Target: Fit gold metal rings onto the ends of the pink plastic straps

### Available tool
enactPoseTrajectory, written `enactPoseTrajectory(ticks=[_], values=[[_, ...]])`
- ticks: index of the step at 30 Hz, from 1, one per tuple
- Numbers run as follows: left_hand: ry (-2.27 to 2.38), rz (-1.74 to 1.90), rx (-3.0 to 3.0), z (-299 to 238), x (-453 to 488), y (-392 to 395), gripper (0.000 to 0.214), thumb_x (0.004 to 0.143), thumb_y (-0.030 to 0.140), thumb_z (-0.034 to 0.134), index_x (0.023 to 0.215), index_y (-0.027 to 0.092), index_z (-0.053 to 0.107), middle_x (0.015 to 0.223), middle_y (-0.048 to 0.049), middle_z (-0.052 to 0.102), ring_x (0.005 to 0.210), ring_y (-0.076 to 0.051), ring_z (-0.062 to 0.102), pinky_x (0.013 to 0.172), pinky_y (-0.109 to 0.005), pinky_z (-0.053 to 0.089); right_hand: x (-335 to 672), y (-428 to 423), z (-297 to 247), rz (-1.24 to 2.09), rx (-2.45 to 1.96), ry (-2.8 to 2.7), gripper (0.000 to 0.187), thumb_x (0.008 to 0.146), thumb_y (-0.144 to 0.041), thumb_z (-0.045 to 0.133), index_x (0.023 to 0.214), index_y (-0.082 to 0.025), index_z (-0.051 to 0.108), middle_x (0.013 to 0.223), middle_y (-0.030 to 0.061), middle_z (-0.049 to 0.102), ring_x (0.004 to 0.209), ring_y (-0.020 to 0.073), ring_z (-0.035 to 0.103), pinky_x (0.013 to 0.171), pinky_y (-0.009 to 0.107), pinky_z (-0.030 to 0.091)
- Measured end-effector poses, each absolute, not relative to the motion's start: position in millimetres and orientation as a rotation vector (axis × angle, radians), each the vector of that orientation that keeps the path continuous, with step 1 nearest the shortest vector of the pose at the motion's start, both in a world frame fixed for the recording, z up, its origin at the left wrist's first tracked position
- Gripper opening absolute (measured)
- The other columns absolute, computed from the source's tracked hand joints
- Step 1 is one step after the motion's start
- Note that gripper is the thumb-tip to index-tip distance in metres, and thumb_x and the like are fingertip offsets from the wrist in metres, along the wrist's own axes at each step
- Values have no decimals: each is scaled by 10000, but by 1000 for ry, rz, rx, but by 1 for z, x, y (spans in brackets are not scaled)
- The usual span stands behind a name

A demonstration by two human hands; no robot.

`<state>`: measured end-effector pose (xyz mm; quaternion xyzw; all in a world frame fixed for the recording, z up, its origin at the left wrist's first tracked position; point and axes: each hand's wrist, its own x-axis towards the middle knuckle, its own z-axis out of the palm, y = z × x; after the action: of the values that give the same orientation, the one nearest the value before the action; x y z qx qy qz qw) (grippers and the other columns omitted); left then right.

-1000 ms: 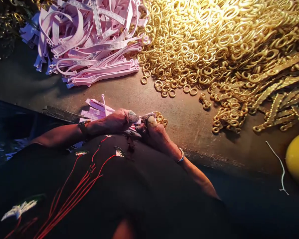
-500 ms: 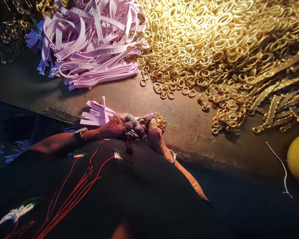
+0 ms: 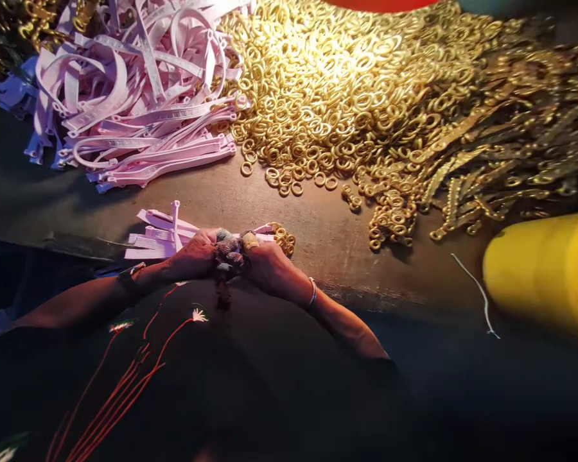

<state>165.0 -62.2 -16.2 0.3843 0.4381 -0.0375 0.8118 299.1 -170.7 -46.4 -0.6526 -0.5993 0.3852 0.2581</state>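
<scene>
My left hand [image 3: 200, 249] is closed, its fingertips wrapped in grey coverings, around what seems to be a pink strap [image 3: 175, 221] whose looped end sticks up beside it. Close against it, my right hand [image 3: 272, 264] is closed too, with a tan band on the thumb; whatever its fingers pinch is hidden. Beneath and behind both hands lies a small bundle of pink straps [image 3: 144, 241], flat ends to the left. Small gold rings [image 3: 284, 239] cluster at the bundle's right end, just beyond my right hand.
A heap of pink straps [image 3: 139, 96] lies at the back left of the brown table [image 3: 318, 256]. Beside it spreads a large pile of gold rings [image 3: 313, 96], with gold strips [image 3: 455, 186] to the right. A yellow cylinder [image 3: 534, 273] and a white cord [image 3: 479, 292] are at the right.
The view has shifted right, showing more of the yellow cylinder and a red edge at the top. My right hand has turned, its back now covering more of the bundle; both hands stay together.
</scene>
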Motion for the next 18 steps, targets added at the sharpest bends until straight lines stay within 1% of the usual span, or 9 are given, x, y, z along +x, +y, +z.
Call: enactPoseTrajectory(ticks=[2, 4, 8, 10, 13, 16, 18], values=[[921, -53, 930, -19, 171, -56, 408, 552, 398, 899, 681, 122, 628, 603, -43, 632, 516, -127, 561, 465, -220, 443, 307, -169, -44, 948, -1890, -1702, 231, 938, -399, 540, 848, -191, 495, 731, 57, 600, 591, 151, 467, 583, 286, 270], [873, -23, 1115, -26, 180, -50, 378, 586, 416, 874, 697, 116, 673, 647, -61, 657, 585, -142, 589, 519, -222, 469, 316, -170, -44, 833, -1976, -1722, 299, 964, -470, 512, 883, -183, 529, 763, 67, 618, 631, 159, 497, 603, 280, 280], [810, -11, 1347, -45, 200, -46, 345, 647, 446, 816, 706, 125, 703, 680, -62, 681, 633, -149, 593, 579, -223, 477, 337, -180, -56, 670, -2078, -1685, 417, 973, -557, 472, 952, -166, 617, 800, 93, 653, 733, 193, 567, 651, 283, 340], [827, -24, 1419, -55, 206, -50, 351, 659, 460, 802, 710, 126, 705, 684, -60, 684, 639, -153, 593, 585, -222, 469, 353, -186, -68, 585, -2120, -1590, 440, 967, -571, 469, 972, -172, 656, 819, 103, 666, 793, 211, 590, 712, 296, 390], [855, 8, 1494, -66, 207, -52, 359, 660, 432, 814, 834, 128, 735, 800, -78, 720, 725, -176, 635, 639, -227, 491, 389, -195, -89, 407, -2199, -1308, 451, 962, -568, 458, 969, -176, 680, 841, 128, 660, 871, 242, 594, 810, 341, 440], [901, 92, 1532, -68, 200, -42, 428, 636, 366, 847, 979, 137, 735, 974, -102, 732, 863, -206, 661, 746, -247, 512, 433, -204, -109, 235, -2360, -1003, 454, 960, -521, 433, 1007, -133, 664, 849, 162, 638, 865, 268, 574, 830, 397, 443], [950, 161, 1603, -64, 191, -31, 398, 630, 295, 851, 980, 146, 734, 1007, -95, 720, 903, -210, 646, 785, -250, 494, 458, -209, -121, 194, -2476, -861, 434, 953, -459, 419, 1044, -99, 644, 857, 178, 626, 832, 269, 563, 812, 416, 437]])
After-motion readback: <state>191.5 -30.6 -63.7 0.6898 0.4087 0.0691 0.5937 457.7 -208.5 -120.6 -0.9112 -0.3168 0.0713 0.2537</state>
